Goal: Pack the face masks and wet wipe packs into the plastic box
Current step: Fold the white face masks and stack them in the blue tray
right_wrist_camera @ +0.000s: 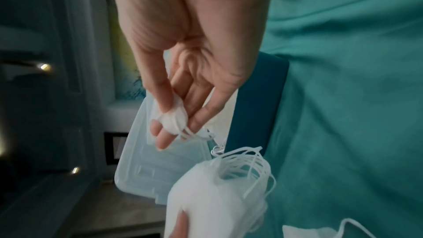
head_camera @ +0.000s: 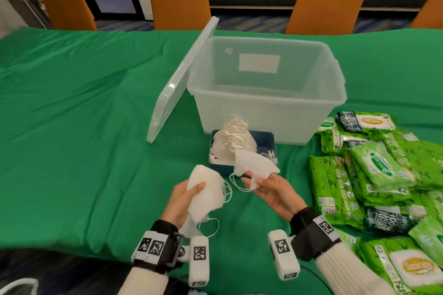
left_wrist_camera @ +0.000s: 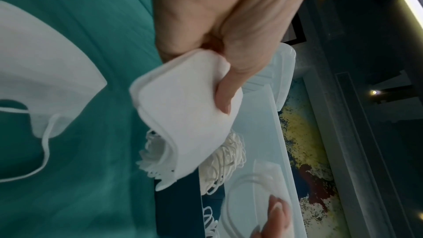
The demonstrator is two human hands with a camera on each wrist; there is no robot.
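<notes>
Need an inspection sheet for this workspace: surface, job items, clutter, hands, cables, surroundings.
Surface: green cloth covers the table, creased.
Job's things: clear plastic box open, looks empty; its lid leans on the box's left side. Loose face masks heaped in a dark blue tray in front of the box. Wet wipe packs piled to the right.
Clutter: nothing seen.
Grippers: left hand grips a stack of masks; right hand pinches a single mask by its edge and ear loops.
Cables: a dark cable runs below the right wrist.
Surroundings: orange chairs behind the table.
</notes>
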